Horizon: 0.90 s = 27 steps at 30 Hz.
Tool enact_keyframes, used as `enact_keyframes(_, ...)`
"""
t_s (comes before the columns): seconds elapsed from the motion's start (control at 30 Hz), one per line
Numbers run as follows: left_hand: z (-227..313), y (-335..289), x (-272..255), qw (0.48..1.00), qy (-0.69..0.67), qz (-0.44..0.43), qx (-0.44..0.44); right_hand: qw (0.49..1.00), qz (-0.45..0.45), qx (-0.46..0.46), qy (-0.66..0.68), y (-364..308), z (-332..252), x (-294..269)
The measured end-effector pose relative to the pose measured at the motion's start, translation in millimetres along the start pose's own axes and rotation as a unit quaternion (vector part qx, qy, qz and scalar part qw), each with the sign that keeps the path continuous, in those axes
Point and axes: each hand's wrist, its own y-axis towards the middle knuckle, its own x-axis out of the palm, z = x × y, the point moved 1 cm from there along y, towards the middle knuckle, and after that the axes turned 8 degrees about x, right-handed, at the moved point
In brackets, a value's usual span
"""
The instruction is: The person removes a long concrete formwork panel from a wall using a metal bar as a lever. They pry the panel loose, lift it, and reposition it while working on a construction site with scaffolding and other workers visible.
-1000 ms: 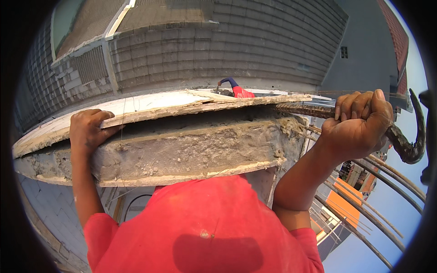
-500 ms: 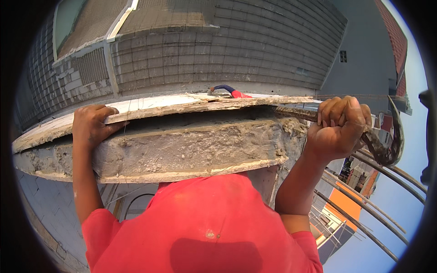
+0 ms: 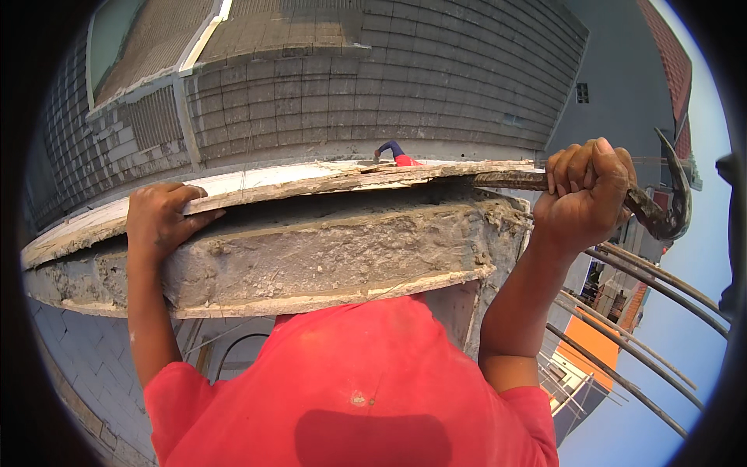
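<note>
My right hand (image 3: 585,187) is closed in a fist around a crowbar (image 3: 510,181) with a curved hook at its outer end. The bar's other end sits in the dark gap under a long, splintered wooden board (image 3: 327,185). My left hand (image 3: 163,220) grips the near edge of that board farther left, thumb beneath and fingers on top. Below the board runs a rough concrete beam (image 3: 327,257), separated from it by the gap along much of its length. Another strip of wood (image 3: 350,303) lines the beam's lower edge, close to my red shirt.
Beyond the board, a person (image 3: 405,159) in red with a dark sleeve is partly visible. A grey tiled roof (image 3: 373,93) lies at the far side. Several long poles (image 3: 622,335) stick out at the right, with an orange building part (image 3: 589,350) beyond them.
My right hand has moved a little upward in the view with the crowbar, which now lies more level. My left hand keeps its hold on the board. The other person's arm has shifted slightly.
</note>
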Motion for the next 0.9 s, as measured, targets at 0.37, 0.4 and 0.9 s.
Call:
enact_keyframes(0.37,2.1,-3.5,0.9,1.0,0.001,0.026,0.005,0.993,-0.081,-0.009,0.088,-49.9,1.0,-53.5)
enact_keyframes(0.4,0.4,-3.2,1.2,1.0,-0.001,-0.011,-0.026,0.989,-0.08,-0.031,0.12,-46.8,-3.9,-42.7)
enact_keyframes(0.9,-6.2,-3.8,2.4,0.999,-0.035,0.028,0.006,0.997,-0.005,0.016,0.077,-23.8,10.1,-9.0)
